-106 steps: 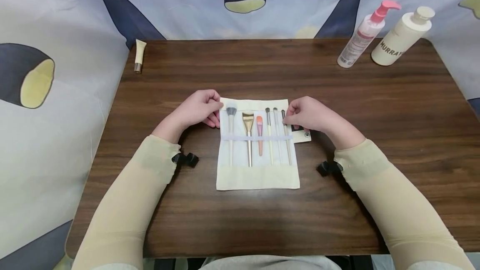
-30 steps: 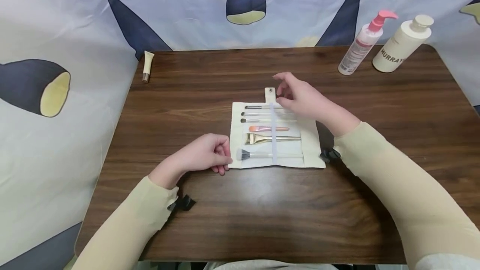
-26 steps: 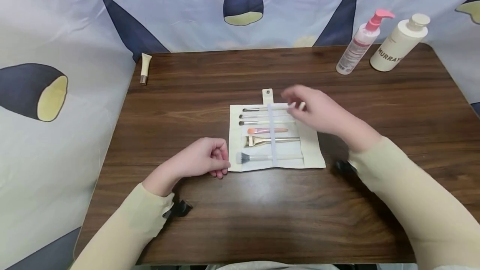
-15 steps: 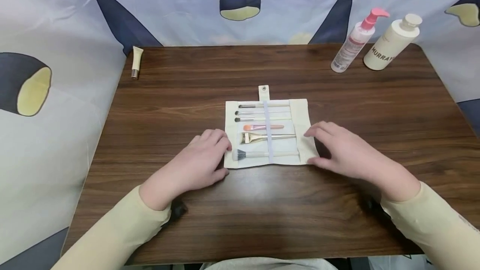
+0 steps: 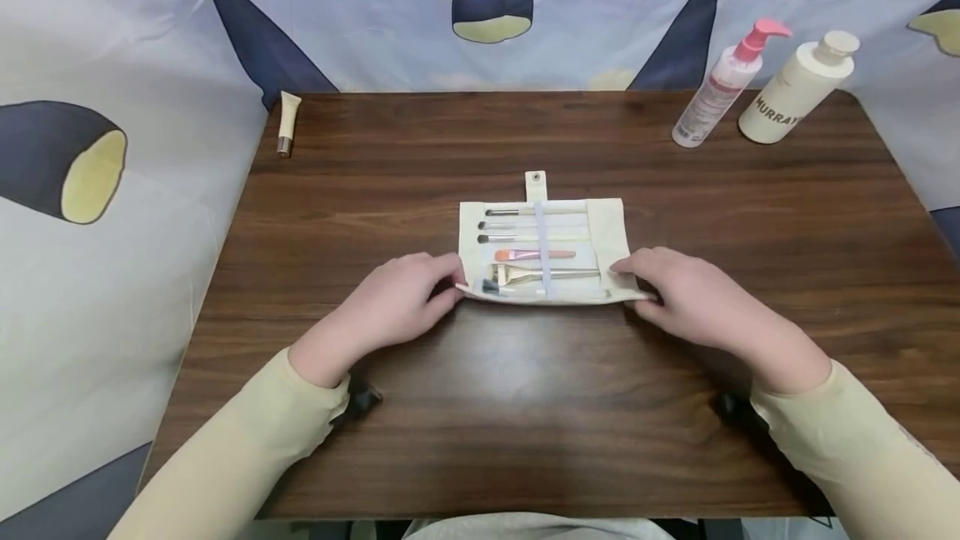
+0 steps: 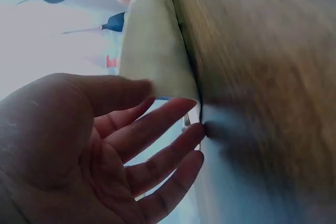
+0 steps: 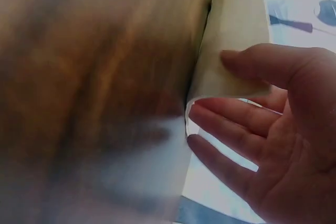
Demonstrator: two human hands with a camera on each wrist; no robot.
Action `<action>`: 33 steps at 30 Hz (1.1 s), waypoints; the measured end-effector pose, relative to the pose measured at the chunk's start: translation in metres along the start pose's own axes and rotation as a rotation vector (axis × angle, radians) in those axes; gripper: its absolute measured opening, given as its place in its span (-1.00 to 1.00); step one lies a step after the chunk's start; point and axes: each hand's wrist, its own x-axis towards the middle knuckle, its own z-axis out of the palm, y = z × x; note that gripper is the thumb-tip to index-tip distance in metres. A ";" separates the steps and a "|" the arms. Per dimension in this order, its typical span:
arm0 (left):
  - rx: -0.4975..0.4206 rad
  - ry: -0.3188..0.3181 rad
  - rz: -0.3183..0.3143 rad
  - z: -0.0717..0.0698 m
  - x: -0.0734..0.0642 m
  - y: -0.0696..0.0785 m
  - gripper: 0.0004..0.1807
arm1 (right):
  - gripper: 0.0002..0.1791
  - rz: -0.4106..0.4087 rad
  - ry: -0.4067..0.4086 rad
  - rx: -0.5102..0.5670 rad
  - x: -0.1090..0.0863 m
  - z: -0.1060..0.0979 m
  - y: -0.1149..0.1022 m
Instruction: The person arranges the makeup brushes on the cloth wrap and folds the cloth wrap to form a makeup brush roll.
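A cream fabric brush roll [image 5: 611, 232] lies mostly flat on the table, its snap tab [image 5: 536, 186] pointing away from me. Several makeup brushes sit under its pale strap, including a pink one [image 5: 536, 255] and a gold flat one [image 5: 517, 274]. The near edge is raised and curls up, partly covering the closest brush. My left hand [image 5: 397, 298] pinches the near left corner; my right hand [image 5: 697, 298] pinches the near right corner. Both wrist views show the roll's plain outer side [image 6: 155, 40] bent upright between thumb and fingers.
A small cream tube [image 5: 288, 123] stands at the back left of the wooden table [image 5: 495, 440]. At the back right are a pink-topped pump bottle [image 5: 716, 94] and a white bottle [image 5: 795, 94]. A patterned cloth [image 5: 375, 15] hangs behind.
The brush roll has been turned so its tab points away. My right hand has moved from its far side to the near right corner, and the near edge has been lifted.
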 end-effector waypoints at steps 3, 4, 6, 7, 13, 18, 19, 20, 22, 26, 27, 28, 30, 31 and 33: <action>-0.089 0.017 -0.038 -0.004 0.008 -0.005 -0.97 | -0.90 0.016 0.063 0.049 0.009 -0.002 0.007; -0.120 0.018 -0.054 -0.005 0.011 -0.007 -0.96 | -0.90 0.028 0.071 0.072 0.012 -0.002 0.009; -0.185 0.001 -0.092 -0.005 0.018 -0.012 -0.95 | -0.79 0.066 0.070 0.121 0.017 -0.002 0.012; -0.219 -0.015 -0.111 -0.005 0.021 -0.014 -0.94 | -0.74 0.091 0.066 0.143 0.020 -0.001 0.013; -0.527 -0.182 -0.234 -0.006 0.045 -0.029 -0.88 | -0.71 0.217 0.036 0.161 0.039 0.000 0.020; -0.598 -0.249 -0.304 -0.004 0.054 -0.035 -0.89 | -0.74 0.281 -0.048 0.127 0.052 0.002 0.017; -0.575 -0.257 -0.307 -0.004 0.054 -0.035 -0.90 | -0.74 0.288 -0.065 0.118 0.054 0.003 0.016; -0.529 -0.259 -0.304 -0.003 0.056 -0.034 -0.91 | -0.74 0.296 -0.081 0.108 0.057 0.003 0.015; -0.334 -0.225 -0.293 -0.003 0.056 -0.029 -0.95 | -0.75 0.306 -0.104 0.087 0.060 0.002 0.012; 0.196 -0.079 -0.228 -0.001 0.052 0.001 -0.86 | -0.80 0.313 -0.148 0.063 0.065 -0.001 0.010; 0.296 -0.050 -0.183 0.000 0.049 0.010 -0.80 | -0.81 0.315 -0.161 0.058 0.065 -0.002 0.010; 0.356 -0.041 -0.120 0.002 0.047 0.020 -0.72 | -0.83 0.319 -0.174 0.052 0.065 -0.003 0.010; 0.392 -0.068 0.034 0.005 0.043 0.037 -0.51 | -0.86 0.331 -0.191 0.045 0.065 -0.004 0.010; 0.393 -0.113 0.108 0.007 0.042 0.043 -0.42 | -0.89 0.336 -0.192 0.040 0.064 -0.005 0.010; 0.374 -0.223 0.193 0.011 0.038 0.052 -0.29 | -0.93 0.348 -0.177 0.031 0.064 -0.005 0.008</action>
